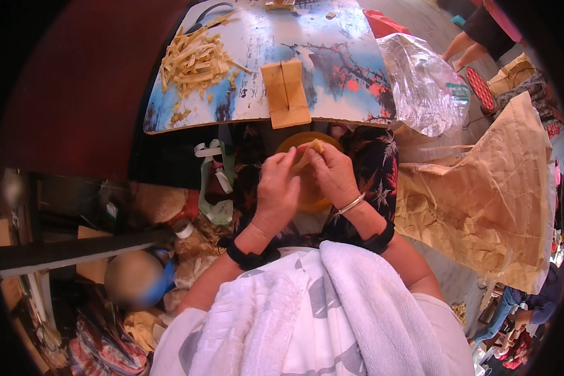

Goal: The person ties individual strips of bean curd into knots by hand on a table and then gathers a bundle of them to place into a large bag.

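Note:
My right hand (331,174) pinches a thin yellowish dried strip (316,144) between thumb and fingers. Close beside it, my left hand (278,185) is slightly blurred, its thumb and forefinger near the strip's lower end; whether they grip it cannot be made out. Both hands are over a yellow basin (312,199) between my knees. On the painted tabletop (258,42) in front of me lies a heap of similar pale strips (195,66). A wooden block with a lengthwise groove (286,94) rests at the tabletop's near edge, sticking out slightly over it.
Clear plastic wrapping (427,84) and a large brown paper sack (479,192) are to the right. A green-edged plastic bag (216,207) hangs or lies left of my legs. Household clutter fills the lower left, near a dark beam (84,249). Other people are at the right edge.

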Demonstrator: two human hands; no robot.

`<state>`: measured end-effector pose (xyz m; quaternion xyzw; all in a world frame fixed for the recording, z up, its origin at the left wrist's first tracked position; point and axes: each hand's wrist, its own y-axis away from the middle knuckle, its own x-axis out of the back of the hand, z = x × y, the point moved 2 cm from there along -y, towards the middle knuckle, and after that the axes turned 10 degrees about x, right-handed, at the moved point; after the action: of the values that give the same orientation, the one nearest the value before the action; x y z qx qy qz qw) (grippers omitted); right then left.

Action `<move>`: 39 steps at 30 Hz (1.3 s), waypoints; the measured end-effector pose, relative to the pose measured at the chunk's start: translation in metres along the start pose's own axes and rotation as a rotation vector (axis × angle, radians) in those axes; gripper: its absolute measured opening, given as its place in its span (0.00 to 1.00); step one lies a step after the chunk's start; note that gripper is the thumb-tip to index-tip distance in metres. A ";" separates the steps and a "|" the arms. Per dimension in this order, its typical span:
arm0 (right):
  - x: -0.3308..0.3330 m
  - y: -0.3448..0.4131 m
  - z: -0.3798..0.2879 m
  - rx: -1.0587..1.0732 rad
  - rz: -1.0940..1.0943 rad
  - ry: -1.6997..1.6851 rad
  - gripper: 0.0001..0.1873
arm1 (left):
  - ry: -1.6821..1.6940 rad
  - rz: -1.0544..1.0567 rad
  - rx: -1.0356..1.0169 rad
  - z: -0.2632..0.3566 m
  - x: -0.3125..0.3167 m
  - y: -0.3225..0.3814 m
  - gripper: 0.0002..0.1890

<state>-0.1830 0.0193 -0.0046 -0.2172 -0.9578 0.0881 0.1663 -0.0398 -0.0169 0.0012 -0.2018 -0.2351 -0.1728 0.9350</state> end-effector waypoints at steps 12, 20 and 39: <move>-0.001 0.048 -0.024 0.414 -0.369 0.121 0.12 | 1.372 -0.532 1.273 -0.037 -0.019 0.024 0.16; 0.002 0.054 -0.023 0.426 -0.406 0.032 0.15 | 1.341 -0.535 1.250 -0.052 -0.033 0.026 0.12; -0.005 0.042 -0.001 0.573 0.016 0.315 0.05 | -0.543 -0.255 0.129 -0.024 -0.017 0.015 0.07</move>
<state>-0.1625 0.0543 -0.0149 -0.1800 -0.8549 0.3207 0.3659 -0.0384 -0.0116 -0.0313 -0.1495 -0.5102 -0.2132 0.8197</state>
